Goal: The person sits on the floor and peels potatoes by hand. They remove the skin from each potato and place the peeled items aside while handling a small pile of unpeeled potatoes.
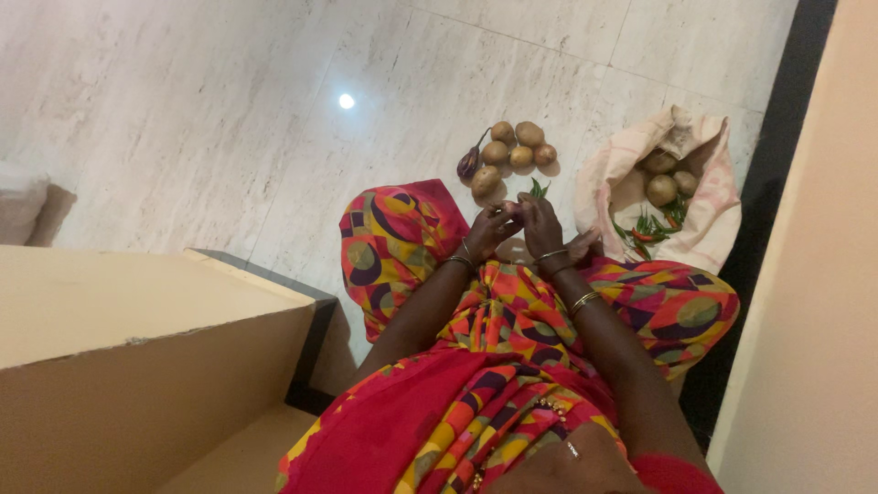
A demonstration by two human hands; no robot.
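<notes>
1. So, head view: the person sits on the marble floor (229, 119) with both hands together over the lap. The left hand (489, 229) and right hand (541, 222) pinch a small pale thing (512, 209) between their fingertips. It's too small to name.
2. Both grips look curled shut around it, fingers nearly touching.
3. Just beyond the hands lies a heap of potatoes (512, 154) with a small purple brinjal (468, 163) at its left edge.
4. To the right, an open cloth bag (704, 215) holds more potatoes plus green and red chillies (651, 227).
5. My take: keep the piece low over the lap and work with the fingertips, so nothing rolls off across the floor.
</notes>
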